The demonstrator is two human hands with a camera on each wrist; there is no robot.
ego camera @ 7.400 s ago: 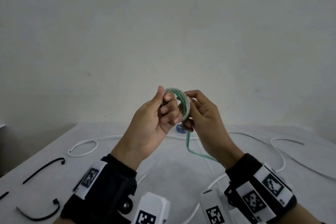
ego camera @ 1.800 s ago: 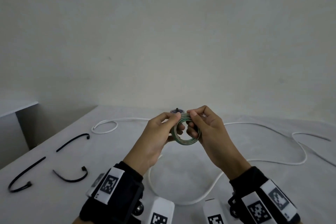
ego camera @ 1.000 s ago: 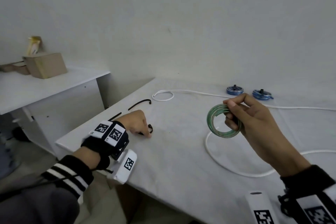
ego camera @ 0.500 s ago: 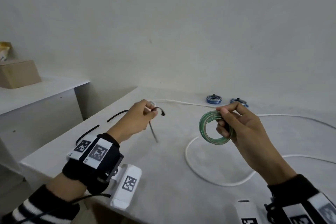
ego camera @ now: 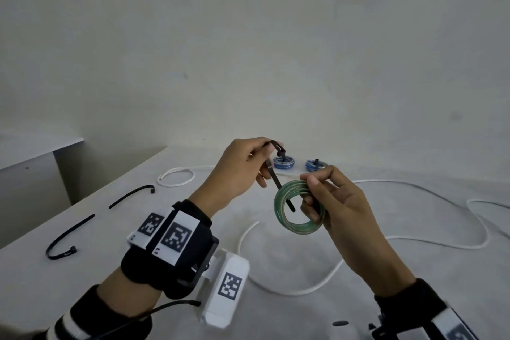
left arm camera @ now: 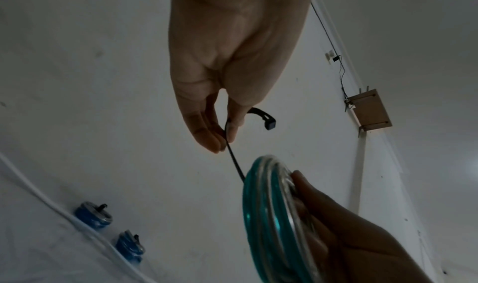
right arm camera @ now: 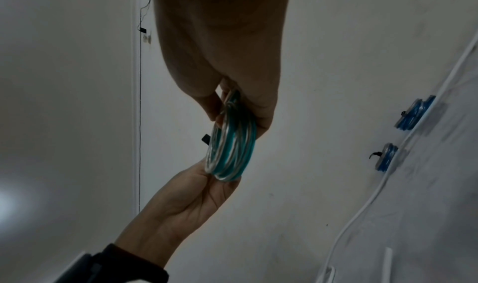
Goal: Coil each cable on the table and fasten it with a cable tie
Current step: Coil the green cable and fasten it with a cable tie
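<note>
My right hand [ego camera: 317,196] pinches a coiled green cable [ego camera: 287,218] and holds it upright above the table [ego camera: 276,320]. My left hand [ego camera: 262,157] pinches a black cable tie [ego camera: 274,174] near its head; the tie's tail passes down through the middle of the coil. From the left wrist view the tie [left arm camera: 234,154] runs from my fingers to the edge of the teal coil [left arm camera: 269,215]. In the right wrist view the coil [right arm camera: 231,144] sits edge-on between thumb and fingers, with the tie head [right arm camera: 205,138] poking out beside it.
Two blue coils [ego camera: 283,161] [ego camera: 316,165] with ties stand at the back of the table. A long white cable [ego camera: 414,240] snakes across the table under my hands. Two loose black ties [ego camera: 132,194] [ego camera: 66,237] lie at the left. A lower white shelf [ego camera: 27,149] stands far left.
My left hand picked a black tie off the table's left side, lifted it and carried it right to the coil; its tail now goes through the coil. The right hand kept holding the coil.
</note>
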